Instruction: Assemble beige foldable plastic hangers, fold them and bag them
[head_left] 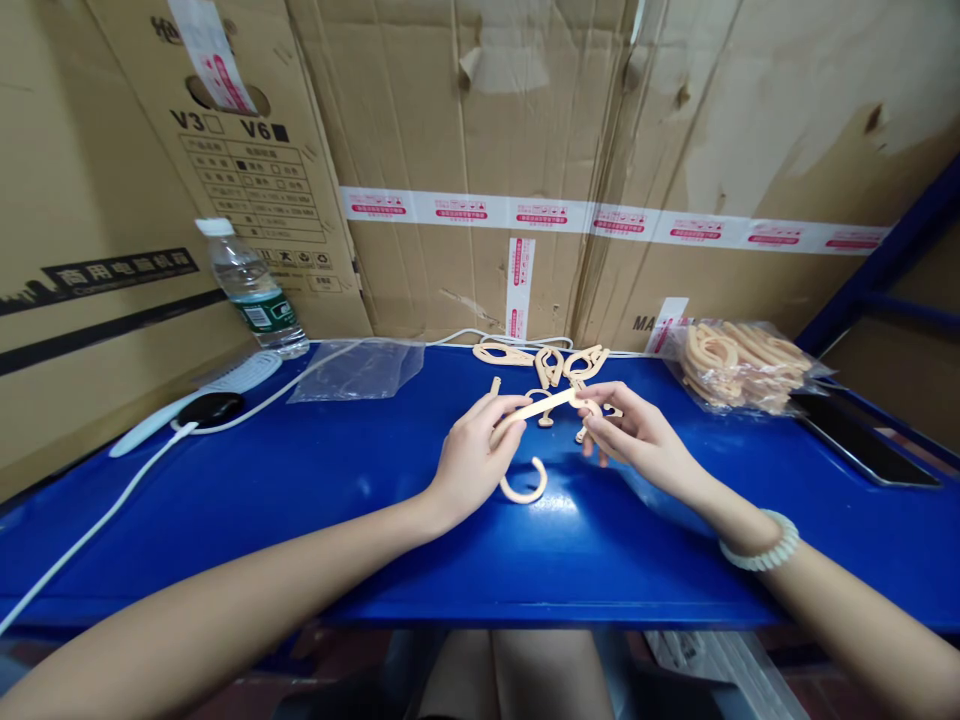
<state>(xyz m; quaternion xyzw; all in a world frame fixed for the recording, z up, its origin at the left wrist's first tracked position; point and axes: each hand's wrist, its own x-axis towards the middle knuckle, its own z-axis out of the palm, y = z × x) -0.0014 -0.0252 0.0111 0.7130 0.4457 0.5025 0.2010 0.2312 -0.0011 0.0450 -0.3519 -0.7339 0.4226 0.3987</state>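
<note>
Above the middle of the blue table, my left hand is closed around one end of a beige plastic hanger arm. At the arm's other end, my right hand pinches a short curved beige part that meets the arm. Whether the two are joined is too small to tell. A loose beige hanger hook lies below, beside my left hand. Just beyond my hands are several small beige pieces, partly covered by my fingers. Folded beige hangers lie in a row at the back.
At the back right sits a clear bag of beige hangers, with a black phone-like slab beside it. On the left are a water bottle, a hairbrush, a black round object, a white cable and an flat plastic bag. Cardboard walls the back.
</note>
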